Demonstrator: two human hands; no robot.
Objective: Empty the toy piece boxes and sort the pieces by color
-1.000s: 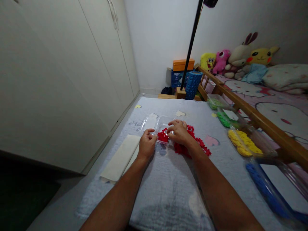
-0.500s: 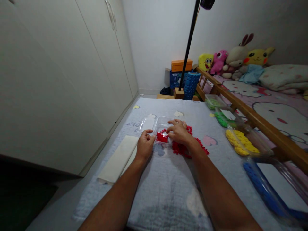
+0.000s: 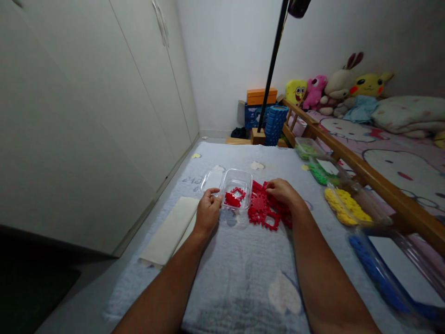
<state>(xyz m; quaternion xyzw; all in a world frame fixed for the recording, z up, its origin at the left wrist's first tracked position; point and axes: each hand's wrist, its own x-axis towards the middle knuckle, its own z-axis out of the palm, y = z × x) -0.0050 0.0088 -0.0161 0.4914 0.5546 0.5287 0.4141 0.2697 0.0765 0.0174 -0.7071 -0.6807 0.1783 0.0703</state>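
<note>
Head view: clear tub with few red pieces inside.

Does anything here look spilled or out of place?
Nothing looks damaged. A pile of red pieces lies loose on the blanket under the right hand, beside the clear tub that the left hand steadies.

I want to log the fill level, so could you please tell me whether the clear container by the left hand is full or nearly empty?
Nearly empty: the clear container holds only a few red pieces at its near end, with bare bottom showing beyond.
</note>
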